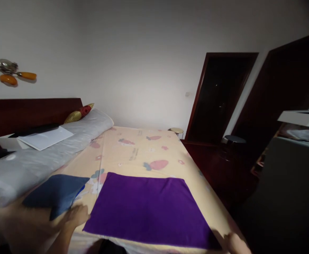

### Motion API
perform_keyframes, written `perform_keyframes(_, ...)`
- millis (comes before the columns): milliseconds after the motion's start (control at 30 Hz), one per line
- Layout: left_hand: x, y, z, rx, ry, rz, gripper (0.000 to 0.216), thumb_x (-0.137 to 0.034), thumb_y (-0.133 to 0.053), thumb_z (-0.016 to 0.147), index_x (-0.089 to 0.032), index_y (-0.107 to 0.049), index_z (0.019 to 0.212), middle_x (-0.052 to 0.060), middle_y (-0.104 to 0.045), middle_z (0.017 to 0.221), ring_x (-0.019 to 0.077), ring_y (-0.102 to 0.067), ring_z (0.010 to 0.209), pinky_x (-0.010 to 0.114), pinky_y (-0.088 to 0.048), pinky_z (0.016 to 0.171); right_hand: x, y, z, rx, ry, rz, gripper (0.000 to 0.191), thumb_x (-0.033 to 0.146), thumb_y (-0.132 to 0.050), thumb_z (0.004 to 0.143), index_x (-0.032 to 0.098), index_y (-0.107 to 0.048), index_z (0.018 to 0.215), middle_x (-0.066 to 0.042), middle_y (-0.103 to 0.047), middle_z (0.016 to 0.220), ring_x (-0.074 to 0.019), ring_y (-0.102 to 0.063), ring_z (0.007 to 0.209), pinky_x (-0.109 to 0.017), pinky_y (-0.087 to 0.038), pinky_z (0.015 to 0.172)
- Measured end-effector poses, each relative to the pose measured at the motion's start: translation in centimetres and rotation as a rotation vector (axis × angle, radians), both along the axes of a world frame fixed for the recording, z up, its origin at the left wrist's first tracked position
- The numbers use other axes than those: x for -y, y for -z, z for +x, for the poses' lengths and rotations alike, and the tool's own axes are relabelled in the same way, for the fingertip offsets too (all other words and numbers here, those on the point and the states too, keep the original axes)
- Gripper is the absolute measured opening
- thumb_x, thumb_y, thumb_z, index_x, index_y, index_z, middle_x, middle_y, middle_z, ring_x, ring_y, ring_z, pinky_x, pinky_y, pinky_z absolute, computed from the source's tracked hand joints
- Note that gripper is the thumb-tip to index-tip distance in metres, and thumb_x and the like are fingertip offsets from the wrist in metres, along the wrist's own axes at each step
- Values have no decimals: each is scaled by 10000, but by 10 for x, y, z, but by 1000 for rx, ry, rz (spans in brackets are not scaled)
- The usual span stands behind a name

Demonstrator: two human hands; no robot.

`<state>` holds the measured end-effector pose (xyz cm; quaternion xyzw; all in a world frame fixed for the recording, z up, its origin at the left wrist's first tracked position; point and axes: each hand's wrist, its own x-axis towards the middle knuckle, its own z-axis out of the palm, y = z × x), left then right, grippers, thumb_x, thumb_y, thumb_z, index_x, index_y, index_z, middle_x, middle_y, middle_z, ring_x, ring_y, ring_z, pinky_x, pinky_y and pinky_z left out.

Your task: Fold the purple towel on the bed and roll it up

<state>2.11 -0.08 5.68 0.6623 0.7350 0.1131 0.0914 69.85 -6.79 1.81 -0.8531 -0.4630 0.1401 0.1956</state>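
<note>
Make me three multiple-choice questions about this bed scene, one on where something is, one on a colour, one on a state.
1. Where does the dark blue cloth lie?
A. left of the purple cloth
B. on the pillow
C. on the floor

2. What colour is the big flat cloth near the bed's front edge?
A. green
B. purple
C. white

3. How is the purple cloth lying?
A. rolled up
B. hanging off the headboard
C. spread flat

Answers:
1 A, it sits on the bed sheet beside the purple cloth's left edge, by the left hand.
2 B, it is plainly purple against the pale patterned sheet.
3 C, it lies smooth and open, with the left hand at its near left corner and the right hand by its near right corner.
</note>
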Motion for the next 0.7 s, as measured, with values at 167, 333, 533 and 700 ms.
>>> perform_keyframes(167,-30,21,90,-128,50,28,418,-227,-398,802,-155,-676,1105,183,-675,1170,292,-601,1119,446,-438,954,-48,-6,-112,249,-275,19,491,269,-250,852,116,-695,993,-243,-689,1035,-313,-660,1005,-460,-487,880)
perform_keyframes(333,-23,72,205,-119,221,58,580,-198,-288,896,-200,-262,1476,67,-326,1543,175,-241,1427,402,-244,1142,-81,32,-250,200,-636,73,531,264,-259,921,154,-369,1428,-90,-359,1505,-187,-284,1400,-378,-267,1123)
perform_keyframes(533,-8,123,248,-64,342,72,577,-258,-271,928,-283,-148,1491,8,-261,1564,187,-206,1439,471,-213,1169,-72,65,-306,118,-727,31,546,275,-258,931,166,-272,1466,-76,-240,1541,-217,-180,1430,-444,-188,1160)
perform_keyframes(700,-4,132,246,-60,339,57,590,-264,-266,934,-298,-70,1489,6,-211,1577,193,-189,1444,496,-203,1172,-66,81,-301,97,-717,40,549,343,-244,949,184,-236,1474,-60,-226,1543,-230,-164,1432,-470,-173,1167)
